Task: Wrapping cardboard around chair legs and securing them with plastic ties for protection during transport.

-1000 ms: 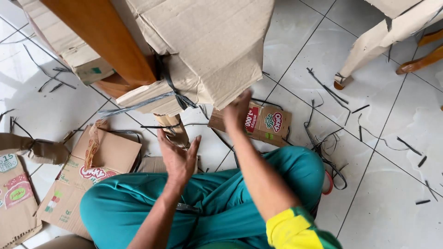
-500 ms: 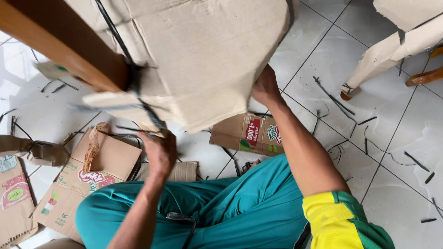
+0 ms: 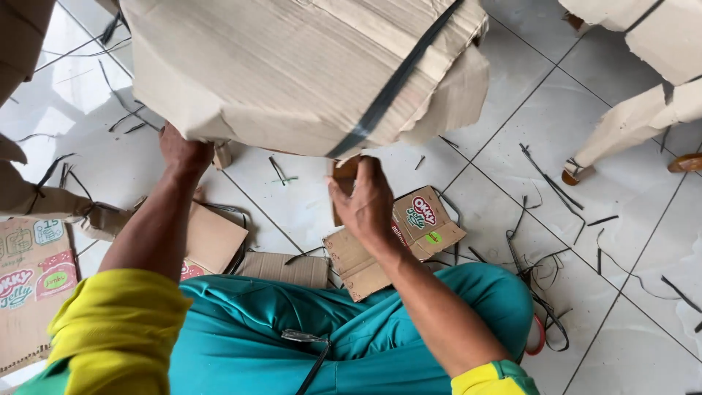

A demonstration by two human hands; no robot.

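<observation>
White tile floor (image 3: 629, 307) | strap scraps (image 3: 545, 179), flattened cartons (image 3: 409, 234) | both hands' grip clamped on cardboard-wrapped bundle (image 3: 292, 66)

The cardboard-wrapped bundle (image 3: 307, 73) has turned, the left hand (image 3: 183, 150) now under its left edge.

The scene is lit brightly and evenly by daylight. Soft glare is thrown on the glossy floor (image 3: 307, 197), strongest at the upper left, where the tiles are washed out. Only faint shadows are cast under the cardboard (image 3: 292, 66). Slight motion blur is seen on the right hand (image 3: 365, 205); the cardboard near the lens is rendered softly.
</observation>
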